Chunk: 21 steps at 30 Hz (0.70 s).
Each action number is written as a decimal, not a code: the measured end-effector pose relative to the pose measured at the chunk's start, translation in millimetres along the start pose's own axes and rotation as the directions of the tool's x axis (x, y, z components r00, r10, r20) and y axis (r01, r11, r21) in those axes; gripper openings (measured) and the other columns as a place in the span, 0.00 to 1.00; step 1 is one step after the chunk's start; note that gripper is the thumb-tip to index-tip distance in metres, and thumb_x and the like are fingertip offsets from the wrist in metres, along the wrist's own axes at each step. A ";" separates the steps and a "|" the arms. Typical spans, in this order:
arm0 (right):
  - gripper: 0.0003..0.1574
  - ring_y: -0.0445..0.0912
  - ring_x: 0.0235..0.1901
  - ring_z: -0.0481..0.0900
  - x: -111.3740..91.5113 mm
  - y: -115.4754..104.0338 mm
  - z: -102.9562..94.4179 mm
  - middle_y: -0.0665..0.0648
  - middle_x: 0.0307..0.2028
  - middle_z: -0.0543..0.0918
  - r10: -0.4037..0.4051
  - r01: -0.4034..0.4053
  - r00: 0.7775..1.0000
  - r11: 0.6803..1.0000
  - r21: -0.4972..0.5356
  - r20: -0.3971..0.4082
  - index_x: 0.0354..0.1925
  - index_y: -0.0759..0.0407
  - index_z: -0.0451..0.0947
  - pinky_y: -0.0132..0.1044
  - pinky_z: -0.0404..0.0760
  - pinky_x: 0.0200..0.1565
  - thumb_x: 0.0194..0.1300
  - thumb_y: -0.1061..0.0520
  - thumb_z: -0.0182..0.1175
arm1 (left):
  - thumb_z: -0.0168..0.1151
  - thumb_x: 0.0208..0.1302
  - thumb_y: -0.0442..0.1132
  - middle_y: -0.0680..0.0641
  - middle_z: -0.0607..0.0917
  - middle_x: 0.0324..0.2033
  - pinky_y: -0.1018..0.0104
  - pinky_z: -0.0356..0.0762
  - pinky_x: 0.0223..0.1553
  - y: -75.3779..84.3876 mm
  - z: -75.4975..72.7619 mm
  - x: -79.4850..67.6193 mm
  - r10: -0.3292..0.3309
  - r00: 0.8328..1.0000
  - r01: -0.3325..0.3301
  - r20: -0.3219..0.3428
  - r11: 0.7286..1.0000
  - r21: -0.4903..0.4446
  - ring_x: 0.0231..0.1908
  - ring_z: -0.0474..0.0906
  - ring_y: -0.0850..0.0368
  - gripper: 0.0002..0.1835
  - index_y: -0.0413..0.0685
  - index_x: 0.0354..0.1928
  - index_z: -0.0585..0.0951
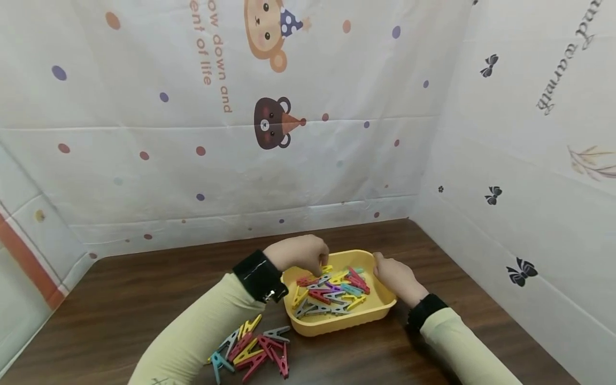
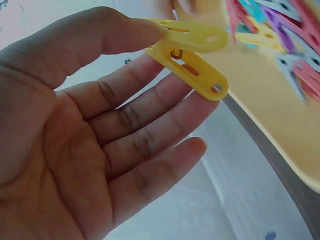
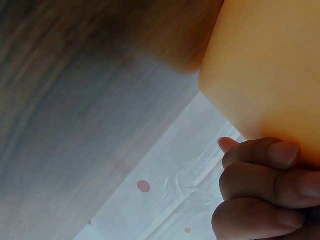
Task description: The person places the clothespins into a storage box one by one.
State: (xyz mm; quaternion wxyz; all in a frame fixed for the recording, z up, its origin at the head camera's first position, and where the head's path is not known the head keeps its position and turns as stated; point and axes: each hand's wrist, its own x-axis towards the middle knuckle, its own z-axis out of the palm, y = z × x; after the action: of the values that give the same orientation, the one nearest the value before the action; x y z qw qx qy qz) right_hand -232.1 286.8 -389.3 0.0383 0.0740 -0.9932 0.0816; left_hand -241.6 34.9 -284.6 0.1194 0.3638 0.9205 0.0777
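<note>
Over the left side of a yellow plastic basket (image 1: 337, 324), my left hand (image 1: 300, 253) pinches a yellow clothespin (image 2: 197, 75) between thumb and fingers. In the left wrist view the clothespin's two handle ends point toward the basket. My right hand (image 1: 398, 278) grips the basket's right rim, its fingers (image 3: 260, 185) curled against the outer wall in the right wrist view. Inside the basket lie several clothespins (image 1: 332, 294) in red, yellow, grey, purple and teal.
A loose pile of clothespins (image 1: 250, 347), red, yellow, grey and teal, lies on the dark wooden table (image 1: 159, 299) left of the basket, beside my left forearm. Printed white sheeting (image 1: 337, 160) covers the walls behind and to the right.
</note>
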 end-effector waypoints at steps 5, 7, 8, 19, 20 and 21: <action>0.25 0.44 0.18 0.70 -0.8 0.1 0.7 0.57 0.21 0.78 0.009 -0.009 1.000 1.000 -0.017 0.008 0.64 0.75 0.67 0.34 0.67 0.22 0.76 0.60 0.50 | 0.70 0.61 0.35 0.56 0.74 0.25 0.71 0.66 0.30 13.1 4.6 27.5 0.014 0.998 -0.013 0.065 1.000 -0.004 0.27 0.67 0.62 0.10 0.51 0.25 0.78; 0.25 0.45 0.19 0.71 -1.1 0.2 0.5 0.58 0.22 0.79 0.015 -0.015 1.000 1.000 -0.024 0.010 0.64 0.75 0.67 0.35 0.68 0.22 0.76 0.60 0.51 | 0.69 0.62 0.35 0.56 0.71 0.22 0.71 0.64 0.29 15.8 9.6 37.3 0.020 0.995 -0.019 0.102 1.000 -0.010 0.25 0.65 0.62 0.14 0.52 0.22 0.75; 0.25 0.45 0.19 0.71 -1.1 0.1 0.4 0.58 0.22 0.79 0.016 -0.016 1.000 1.000 -0.025 0.010 0.64 0.75 0.67 0.35 0.68 0.22 0.76 0.59 0.51 | 0.68 0.62 0.34 0.56 0.70 0.21 0.71 0.63 0.28 16.6 12.4 41.5 0.019 0.993 -0.016 0.119 1.000 -0.022 0.23 0.65 0.62 0.16 0.52 0.20 0.73; 0.24 0.45 0.19 0.72 0.7 -1.9 0.3 0.58 0.23 0.79 0.023 -0.023 1.000 1.000 -0.005 0.010 0.63 0.75 0.68 0.35 0.70 0.22 0.76 0.59 0.51 | 0.70 0.63 0.36 0.56 0.70 0.19 0.71 0.63 0.27 13.6 42.7 70.6 -0.036 0.997 0.039 0.064 0.998 -0.048 0.22 0.64 0.63 0.16 0.50 0.20 0.75; 0.25 0.45 0.19 0.71 1.3 -1.7 0.7 0.58 0.22 0.78 0.027 -0.027 1.000 1.000 -0.006 0.013 0.63 0.74 0.68 0.35 0.69 0.22 0.76 0.59 0.51 | 0.70 0.63 0.38 0.56 0.72 0.21 0.71 0.64 0.28 13.6 44.6 72.1 -0.041 0.998 0.043 0.040 0.998 -0.043 0.24 0.66 0.63 0.13 0.50 0.23 0.77; 0.24 0.45 0.18 0.71 1.6 -1.7 0.9 0.57 0.21 0.77 0.030 -0.030 0.999 1.000 -0.007 0.015 0.63 0.74 0.68 0.35 0.69 0.21 0.76 0.59 0.51 | 0.71 0.63 0.40 0.56 0.73 0.23 0.72 0.65 0.29 13.3 46.8 73.8 -0.045 0.999 0.045 0.019 0.998 -0.037 0.25 0.67 0.63 0.11 0.50 0.26 0.79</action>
State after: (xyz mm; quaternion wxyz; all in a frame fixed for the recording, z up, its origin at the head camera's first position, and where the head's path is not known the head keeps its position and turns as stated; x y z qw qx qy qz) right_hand -233.5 284.8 -389.8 0.0298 0.0594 -0.9947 0.0784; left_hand -272.1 97.9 -338.5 0.1361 0.3414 0.9257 0.0890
